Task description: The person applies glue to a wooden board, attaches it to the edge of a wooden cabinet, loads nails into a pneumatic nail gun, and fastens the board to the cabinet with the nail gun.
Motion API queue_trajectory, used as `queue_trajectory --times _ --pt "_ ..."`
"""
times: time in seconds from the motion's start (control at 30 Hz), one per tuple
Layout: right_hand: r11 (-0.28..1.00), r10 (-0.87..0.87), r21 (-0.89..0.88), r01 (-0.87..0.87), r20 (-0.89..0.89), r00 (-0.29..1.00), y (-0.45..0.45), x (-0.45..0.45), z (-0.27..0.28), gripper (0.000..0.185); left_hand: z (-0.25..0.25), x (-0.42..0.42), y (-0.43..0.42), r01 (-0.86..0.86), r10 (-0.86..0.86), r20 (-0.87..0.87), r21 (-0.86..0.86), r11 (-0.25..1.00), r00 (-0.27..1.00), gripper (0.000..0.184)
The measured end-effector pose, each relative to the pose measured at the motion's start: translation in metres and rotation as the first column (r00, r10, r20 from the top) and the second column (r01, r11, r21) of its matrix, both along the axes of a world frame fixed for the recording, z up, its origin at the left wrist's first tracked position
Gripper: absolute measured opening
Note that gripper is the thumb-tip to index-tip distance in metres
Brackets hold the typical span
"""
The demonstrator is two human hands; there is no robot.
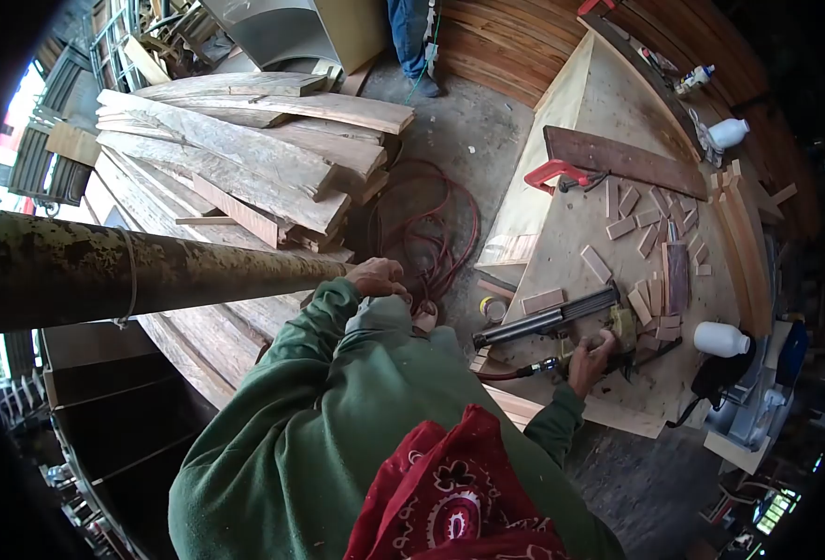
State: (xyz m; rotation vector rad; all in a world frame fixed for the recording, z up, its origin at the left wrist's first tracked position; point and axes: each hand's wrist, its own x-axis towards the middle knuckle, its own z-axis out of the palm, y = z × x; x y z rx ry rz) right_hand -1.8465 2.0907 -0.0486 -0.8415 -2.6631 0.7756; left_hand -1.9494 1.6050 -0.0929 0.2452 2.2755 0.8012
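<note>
My right hand (592, 362) is closed around the handle of a pneumatic nail gun (623, 329), which lies on the plywood worktop (562, 233). The gun's long dark magazine (548, 315) points left, and an air hose fitting (545, 365) joins it near my wrist. Several small wooden blocks (596, 264) lie scattered around the gun. My left hand (375, 277) is held over my lap with its fingers curled in. Whether it holds anything small is hidden.
Rough planks (235, 140) are stacked at the left, beside a thick rusty pipe (151, 266). A red air hose (445, 224) coils on the floor. A red clamp (557, 175) grips a board (627, 163). White bottles (720, 339) stand at the right. Another person's leg (410, 42) shows at the top.
</note>
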Motion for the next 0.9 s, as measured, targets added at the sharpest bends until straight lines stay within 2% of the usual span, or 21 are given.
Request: queue_trajectory --times 0.03,0.1,0.13,0.2,0.3,0.4,0.5,0.53,0.63,0.67,0.7,0.73,0.8,0.83,0.9 --pt "0.999 -0.018 -0.040 0.018 -0.021 1.000 -0.003 0.001 0.004 0.038 -0.012 -0.002 -0.005 -0.021 0.021 0.003 0.022 1.000 1.000 0.057" --pt "0.992 -0.055 -0.117 0.046 -0.076 0.996 -0.006 -0.001 0.011 0.037 -0.001 -0.008 -0.002 -0.066 0.067 0.048 -0.018 0.998 0.997 0.056" --pt "0.995 -0.066 -0.079 0.057 -0.114 0.991 0.008 0.000 -0.011 0.036 0.005 -0.011 -0.001 -0.066 0.066 0.048 -0.001 0.998 0.997 0.056" --pt "0.989 -0.129 -0.085 0.119 -0.124 0.984 0.001 -0.008 0.004 0.035 0.017 -0.021 -0.006 -0.066 0.065 0.041 0.025 0.998 0.997 0.056" --pt "0.982 -0.190 -0.042 0.186 -0.138 0.972 0.002 -0.015 0.013 0.035 0.015 -0.043 -0.014 -0.026 0.027 0.014 -0.046 0.999 1.000 0.056" --pt "0.965 -0.263 -0.058 0.257 -0.141 0.954 0.003 -0.022 0.012 0.036 0.006 -0.066 -0.017 -0.154 0.158 0.018 -0.128 0.980 0.987 0.053" --pt "0.949 -0.310 -0.125 0.289 -0.208 0.928 0.023 -0.022 -0.014 0.035 -0.026 -0.095 -0.035 -0.230 0.249 0.199 -0.113 0.967 0.948 0.050" --pt "0.934 -0.357 -0.096 0.345 -0.205 0.911 0.004 -0.033 0.011 0.034 -0.049 -0.103 -0.045 -0.288 0.306 0.227 -0.109 0.952 0.925 0.046" --pt "0.927 -0.373 -0.022 0.376 -0.174 0.911 0.008 -0.030 -0.002 0.033 -0.104 -0.117 -0.081 -0.559 0.561 0.317 -0.105 0.822 0.765 0.039" --pt "0.939 -0.333 0.021 0.342 -0.174 0.927 0.025 -0.022 -0.020 0.037 -0.125 -0.123 -0.104 -0.551 0.520 0.362 -0.020 0.834 0.774 0.038" --pt "0.928 -0.304 0.130 0.349 -0.277 0.912 0.033 -0.020 -0.038 0.046 -0.136 -0.134 -0.117 -0.571 0.538 0.369 -0.023 0.821 0.758 0.038" --pt "0.972 -0.213 0.033 0.233 -0.303 0.929 0.043 -0.015 -0.050 0.050 -0.148 -0.150 -0.128 -0.599 0.578 0.375 -0.074 0.798 0.725 0.038" --pt "0.920 -0.369 0.058 0.388 -0.210 0.905 0.029 -0.040 -0.045 0.046 -0.153 -0.175 -0.136 -0.634 0.671 0.438 -0.253 0.731 0.598 0.040" --pt "0.892 -0.396 0.145 0.428 -0.206 0.895 0.045 -0.026 -0.051 0.039 -0.153 -0.180 -0.136 -0.633 0.699 0.460 -0.320 0.705 0.547 0.041" --pt "0.876 -0.480 0.023 0.482 -0.064 0.875 0.055 -0.025 -0.046 0.038 -0.155 -0.194 -0.139 -0.671 0.724 0.467 -0.313 0.672 0.507 0.045"
